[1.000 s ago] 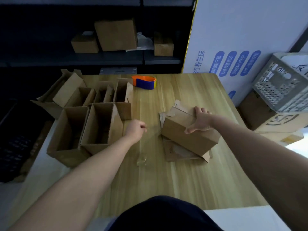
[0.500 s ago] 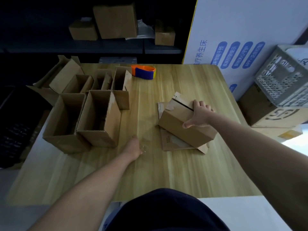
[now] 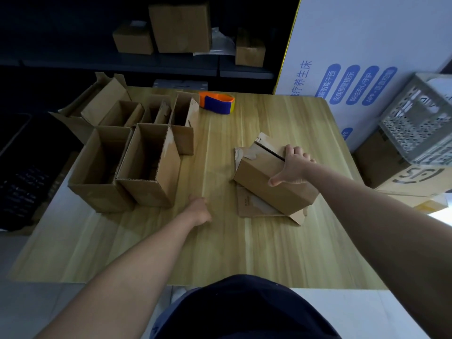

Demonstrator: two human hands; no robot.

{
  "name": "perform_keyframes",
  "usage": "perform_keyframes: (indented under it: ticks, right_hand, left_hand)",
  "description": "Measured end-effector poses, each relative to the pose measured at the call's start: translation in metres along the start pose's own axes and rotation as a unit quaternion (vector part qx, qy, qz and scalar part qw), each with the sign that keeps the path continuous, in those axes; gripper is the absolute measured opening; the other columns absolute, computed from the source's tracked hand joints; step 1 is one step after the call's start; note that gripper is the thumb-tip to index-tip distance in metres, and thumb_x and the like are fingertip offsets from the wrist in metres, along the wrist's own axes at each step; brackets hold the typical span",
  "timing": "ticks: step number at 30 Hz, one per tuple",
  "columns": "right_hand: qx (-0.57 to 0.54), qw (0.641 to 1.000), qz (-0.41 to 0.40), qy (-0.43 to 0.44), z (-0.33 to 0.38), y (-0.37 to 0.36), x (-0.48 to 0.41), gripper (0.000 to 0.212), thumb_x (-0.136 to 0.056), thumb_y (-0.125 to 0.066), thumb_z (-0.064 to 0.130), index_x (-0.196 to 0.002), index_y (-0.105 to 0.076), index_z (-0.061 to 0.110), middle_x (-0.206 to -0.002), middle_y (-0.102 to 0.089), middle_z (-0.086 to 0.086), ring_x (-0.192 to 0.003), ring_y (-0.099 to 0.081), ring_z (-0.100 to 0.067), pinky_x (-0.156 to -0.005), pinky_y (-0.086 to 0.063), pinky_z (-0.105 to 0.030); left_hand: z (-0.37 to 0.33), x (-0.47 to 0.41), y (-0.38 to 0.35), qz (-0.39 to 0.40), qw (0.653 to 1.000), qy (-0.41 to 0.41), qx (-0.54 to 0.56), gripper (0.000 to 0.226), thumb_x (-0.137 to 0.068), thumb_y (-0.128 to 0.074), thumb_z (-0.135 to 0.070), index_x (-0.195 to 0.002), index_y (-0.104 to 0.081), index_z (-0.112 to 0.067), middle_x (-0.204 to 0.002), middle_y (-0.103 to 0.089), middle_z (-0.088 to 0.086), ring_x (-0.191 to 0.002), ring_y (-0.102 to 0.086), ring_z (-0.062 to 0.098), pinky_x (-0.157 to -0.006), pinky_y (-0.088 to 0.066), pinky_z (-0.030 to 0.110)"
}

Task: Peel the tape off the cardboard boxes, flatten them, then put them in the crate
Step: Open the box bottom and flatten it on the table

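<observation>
Two hands show. Right hand (image 3: 292, 167) grips a box (image 3: 264, 182), fingers over its top, thumb on its side, nr the right edge of the surface (image 3: 244, 253). Left hand (image 3: 199, 211) is low, mid-surface; can't tell if it holds anything. Flat card (image 3: 254, 207) lies under the box. Approx five open boxes (image 3: 144, 192) stand at the left edge, not flat yet, so I think lots is left. Crate (image 3: 415, 123) waits off the right edge.
</observation>
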State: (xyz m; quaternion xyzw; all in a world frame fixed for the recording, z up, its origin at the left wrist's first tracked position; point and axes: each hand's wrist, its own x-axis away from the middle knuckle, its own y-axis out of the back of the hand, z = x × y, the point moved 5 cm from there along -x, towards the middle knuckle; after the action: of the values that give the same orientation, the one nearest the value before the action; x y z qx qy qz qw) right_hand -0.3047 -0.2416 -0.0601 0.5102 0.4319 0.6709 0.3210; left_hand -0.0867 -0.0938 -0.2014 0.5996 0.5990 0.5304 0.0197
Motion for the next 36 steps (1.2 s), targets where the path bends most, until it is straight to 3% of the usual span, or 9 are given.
perform_keyframes:
  ticks: [4, 6, 8, 12, 16, 21, 23, 27, 36]
  right_hand:
    - [0.0, 1.0, -0.003, 0.0, 0.0, -0.001, 0.0, 0.122, -0.055, -0.078, 0.058, -0.146, -0.008, 0.015, -0.14, -0.026, -0.008, -0.128, -0.03, -0.034, -0.105, -0.03, -0.05]
    - [-0.001, 1.0, -0.005, 0.002, 0.001, -0.001, 0.0, 0.121, -0.055, -0.078, 0.058, -0.145, -0.009, 0.015, -0.139, -0.027, -0.008, -0.127, -0.03, -0.033, -0.104, -0.03, -0.049]
    - [0.0, 1.0, -0.008, 0.003, 0.0, -0.002, 0.0, 0.12, -0.056, -0.078, 0.058, -0.145, -0.01, 0.015, -0.138, -0.028, -0.008, -0.126, -0.031, -0.033, -0.104, -0.03, -0.048]
    - [0.002, 1.0, -0.015, 0.006, 0.0, -0.003, 0.0, 0.119, -0.056, -0.078, 0.058, -0.144, -0.01, 0.015, -0.137, -0.029, -0.008, -0.126, -0.031, -0.033, -0.103, -0.03, -0.047]
    - [0.003, 1.0, -0.017, 0.007, 0.0, -0.004, -0.001, 0.119, -0.057, -0.077, 0.058, -0.145, -0.009, 0.015, -0.138, -0.029, -0.008, -0.126, -0.031, -0.033, -0.103, -0.029, -0.048]
    - [0.004, 1.0, -0.019, 0.008, 0.0, -0.005, -0.001, 0.118, -0.057, -0.077, 0.059, -0.144, -0.01, 0.015, -0.137, -0.028, -0.008, -0.126, -0.031, -0.033, -0.103, -0.029, -0.047]
    - [0.003, 1.0, -0.018, 0.007, 0.0, -0.005, -0.001, 0.118, -0.057, -0.077, 0.059, -0.144, -0.01, 0.015, -0.137, -0.028, -0.008, -0.126, -0.031, -0.033, -0.104, -0.029, -0.047]
    - [0.001, 1.0, -0.019, 0.008, 0.001, -0.005, -0.001, 0.116, -0.057, -0.077, 0.058, -0.143, -0.012, 0.015, -0.135, -0.029, -0.008, -0.124, -0.031, -0.033, -0.103, -0.03, -0.047]
    - [0.003, 1.0, -0.028, 0.009, 0.002, -0.008, 0.0, 0.117, -0.055, -0.077, 0.059, -0.143, -0.012, 0.016, -0.134, -0.03, -0.008, -0.123, -0.032, -0.032, -0.103, -0.029, -0.046]
  left_hand:
    - [0.004, 0.0, 0.003, -0.002, 1.0, 0.011, -0.014, 0.07, -0.087, -0.06, -0.046, -0.143, -0.037, -0.009, -0.154, -0.015, 0.011, -0.14, -0.024, 0.031, -0.115, -0.025, 0.043]
    - [0.002, 0.001, 0.008, -0.045, 0.999, 0.002, 0.007, 0.046, -0.096, -0.049, -0.035, -0.131, -0.052, -0.004, -0.144, -0.037, 0.016, -0.132, -0.038, 0.031, -0.11, -0.032, 0.038]
    - [0.005, 0.001, 0.012, -0.083, 0.996, 0.007, 0.027, 0.023, -0.096, -0.049, -0.014, -0.104, -0.068, -0.004, -0.117, -0.061, 0.014, -0.114, -0.056, 0.029, -0.095, -0.044, 0.031]
    - [0.01, 0.0, 0.012, -0.094, 0.995, 0.024, 0.001, 0.014, -0.086, -0.061, -0.007, -0.093, -0.073, -0.005, -0.105, -0.07, 0.01, -0.099, -0.063, 0.024, -0.084, -0.048, 0.025]
    - [0.0, 0.004, 0.007, -0.093, 0.992, 0.024, -0.081, 0.045, -0.077, -0.076, -0.025, -0.113, -0.059, -0.003, -0.113, -0.062, 0.012, -0.104, -0.06, 0.027, -0.088, -0.05, 0.033]
    - [0.0, 0.003, 0.005, -0.114, 0.99, 0.038, -0.073, 0.079, -0.076, -0.078, -0.021, -0.135, -0.03, -0.003, -0.127, -0.053, 0.018, -0.118, -0.052, 0.031, -0.095, -0.045, 0.036]
    - [0.002, 0.003, 0.005, -0.113, 0.991, 0.037, -0.06, 0.083, -0.076, -0.078, -0.021, -0.138, -0.026, -0.004, -0.134, -0.046, 0.018, -0.122, -0.048, 0.031, -0.099, -0.042, 0.036]
    - [0.005, 0.005, 0.005, -0.095, 0.992, 0.028, -0.074, 0.092, -0.077, -0.077, -0.024, -0.145, -0.018, -0.005, -0.152, -0.004, 0.017, -0.132, -0.036, 0.033, -0.108, -0.032, 0.035]
    - [0.006, 0.011, 0.002, -0.091, 0.991, -0.002, -0.094, 0.096, -0.07, -0.082, -0.019, -0.142, -0.018, -0.012, -0.148, -0.007, 0.015, -0.124, -0.043, 0.032, -0.102, -0.039, 0.034]
